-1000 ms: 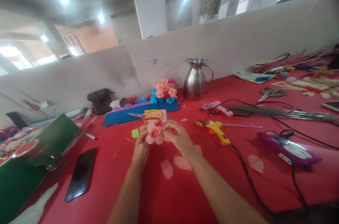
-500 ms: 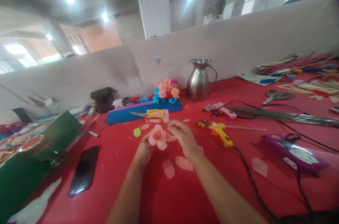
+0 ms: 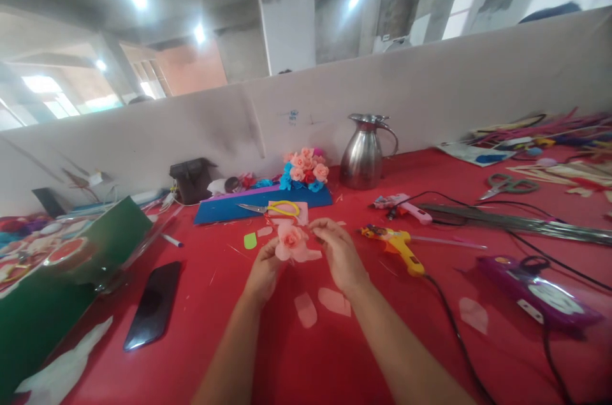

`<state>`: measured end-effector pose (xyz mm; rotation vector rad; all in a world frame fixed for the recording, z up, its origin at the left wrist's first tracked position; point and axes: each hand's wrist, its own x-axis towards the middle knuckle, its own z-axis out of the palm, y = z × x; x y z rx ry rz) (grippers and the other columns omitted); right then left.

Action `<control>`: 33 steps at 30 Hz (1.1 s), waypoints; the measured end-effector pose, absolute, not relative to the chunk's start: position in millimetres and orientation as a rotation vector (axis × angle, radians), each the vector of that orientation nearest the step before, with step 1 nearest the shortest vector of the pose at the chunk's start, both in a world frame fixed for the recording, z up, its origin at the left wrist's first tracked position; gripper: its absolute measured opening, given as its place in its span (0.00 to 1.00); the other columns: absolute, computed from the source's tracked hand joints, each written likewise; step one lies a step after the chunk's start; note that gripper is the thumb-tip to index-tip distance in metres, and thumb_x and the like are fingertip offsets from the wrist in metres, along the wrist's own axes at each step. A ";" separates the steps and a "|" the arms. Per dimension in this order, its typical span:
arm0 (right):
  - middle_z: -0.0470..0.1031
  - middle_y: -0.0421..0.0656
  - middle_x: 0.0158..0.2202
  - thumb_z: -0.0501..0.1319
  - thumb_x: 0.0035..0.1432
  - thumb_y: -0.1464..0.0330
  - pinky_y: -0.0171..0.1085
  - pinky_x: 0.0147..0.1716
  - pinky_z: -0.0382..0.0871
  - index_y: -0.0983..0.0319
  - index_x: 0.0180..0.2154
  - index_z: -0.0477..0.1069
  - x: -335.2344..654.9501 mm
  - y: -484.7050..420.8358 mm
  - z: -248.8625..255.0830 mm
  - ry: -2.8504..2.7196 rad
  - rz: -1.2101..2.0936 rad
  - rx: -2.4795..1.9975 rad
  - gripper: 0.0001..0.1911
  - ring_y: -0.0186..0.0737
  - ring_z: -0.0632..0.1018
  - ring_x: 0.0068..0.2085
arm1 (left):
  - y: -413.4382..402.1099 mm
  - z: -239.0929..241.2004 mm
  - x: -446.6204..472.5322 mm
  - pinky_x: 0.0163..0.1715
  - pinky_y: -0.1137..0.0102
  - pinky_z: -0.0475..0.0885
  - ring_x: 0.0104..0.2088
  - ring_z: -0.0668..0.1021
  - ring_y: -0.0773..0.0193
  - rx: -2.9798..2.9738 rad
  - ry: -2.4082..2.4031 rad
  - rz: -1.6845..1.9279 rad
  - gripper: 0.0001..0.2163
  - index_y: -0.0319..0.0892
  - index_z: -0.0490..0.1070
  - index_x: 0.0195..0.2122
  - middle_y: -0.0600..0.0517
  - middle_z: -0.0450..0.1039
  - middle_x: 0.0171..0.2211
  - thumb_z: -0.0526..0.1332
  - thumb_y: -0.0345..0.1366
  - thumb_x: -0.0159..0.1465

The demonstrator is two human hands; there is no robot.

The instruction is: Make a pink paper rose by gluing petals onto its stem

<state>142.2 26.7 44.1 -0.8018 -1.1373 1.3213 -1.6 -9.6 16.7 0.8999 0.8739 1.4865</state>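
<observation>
A pink paper rose (image 3: pixel 292 242) is held up over the table by my left hand (image 3: pixel 264 272), whose fingers are closed at its underside. The stem or base in that grip is hidden. One pale petal (image 3: pixel 312 255) sticks out from the rose's right side. Close to that petal is my right hand (image 3: pixel 338 257), thumb and fingertips drawn together; whether something small sits between them I cannot make out. Below the hands lie loose pink petals (image 3: pixel 306 310) on the red tabletop (image 3: pixel 296 367).
Yellow-handled scissors (image 3: pixel 283 208) lie on a blue sheet (image 3: pixel 224 211) ahead. To the right are a yellow glue gun (image 3: pixel 401 250), a pink glue gun (image 3: pixel 406 208), cords and a purple device (image 3: pixel 540 293). A steel jug (image 3: pixel 363 156) stands behind; a phone (image 3: pixel 153 306) lies left.
The rose has turned and tilted in my left hand, with one petal now pointing right. My right hand stays close beside it. The view has shifted slightly.
</observation>
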 end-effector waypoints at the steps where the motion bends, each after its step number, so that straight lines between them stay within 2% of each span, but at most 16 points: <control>1: 0.70 0.38 0.28 0.59 0.47 0.64 0.35 0.33 0.59 0.59 0.28 0.70 142.4 28.3 42.8 -1.133 1.307 -0.810 0.07 0.37 0.68 0.32 | -10.3 18.0 -0.5 0.42 0.66 0.68 0.40 0.75 0.57 0.907 0.888 1.494 0.13 0.39 0.76 0.35 0.46 0.77 0.35 0.67 0.34 0.46; 5: 0.69 0.39 0.27 0.60 0.45 0.65 0.35 0.32 0.59 0.60 0.28 0.70 142.9 32.2 40.2 -1.060 1.252 -0.835 0.06 0.37 0.68 0.32 | -11.2 20.2 2.4 0.42 0.68 0.67 0.39 0.76 0.60 0.932 0.899 1.526 0.13 0.40 0.76 0.36 0.48 0.77 0.35 0.66 0.37 0.49; 10: 0.69 0.40 0.27 0.60 0.45 0.64 0.36 0.33 0.60 0.60 0.27 0.70 141.9 29.6 42.6 -1.021 1.178 -0.886 0.06 0.39 0.68 0.32 | -7.5 17.6 4.1 0.36 0.70 0.68 0.33 0.76 0.63 0.895 1.006 1.631 0.12 0.39 0.75 0.32 0.50 0.76 0.30 0.66 0.39 0.48; 15: 0.70 0.40 0.28 0.60 0.44 0.65 0.37 0.37 0.60 0.60 0.26 0.69 140.2 25.7 45.4 -1.076 1.124 -0.923 0.05 0.40 0.69 0.35 | -6.8 15.5 5.4 0.37 0.72 0.67 0.34 0.75 0.64 0.897 1.110 1.706 0.11 0.38 0.75 0.31 0.50 0.76 0.31 0.65 0.40 0.50; 22: 0.70 0.41 0.28 0.59 0.45 0.64 0.36 0.33 0.60 0.60 0.26 0.69 139.0 21.3 48.5 -1.155 1.094 -0.946 0.06 0.40 0.68 0.33 | -7.0 16.3 4.6 0.41 0.71 0.66 0.37 0.74 0.63 1.004 1.171 1.760 0.11 0.39 0.76 0.34 0.51 0.76 0.33 0.64 0.39 0.52; 27: 0.69 0.40 0.26 0.59 0.46 0.63 0.36 0.32 0.60 0.60 0.25 0.69 138.7 19.9 49.3 -1.194 1.086 -0.947 0.07 0.39 0.68 0.31 | -4.8 13.0 3.5 0.32 0.73 0.67 0.28 0.74 0.66 0.944 1.309 1.784 0.10 0.38 0.77 0.29 0.52 0.76 0.26 0.65 0.40 0.49; 33: 0.69 0.38 0.26 0.59 0.47 0.64 0.35 0.32 0.59 0.60 0.26 0.69 138.1 19.9 47.2 -1.253 1.096 -0.916 0.06 0.38 0.67 0.30 | -5.5 10.3 3.4 0.31 0.71 0.68 0.28 0.75 0.63 0.953 1.345 1.775 0.09 0.38 0.77 0.28 0.51 0.76 0.25 0.65 0.37 0.48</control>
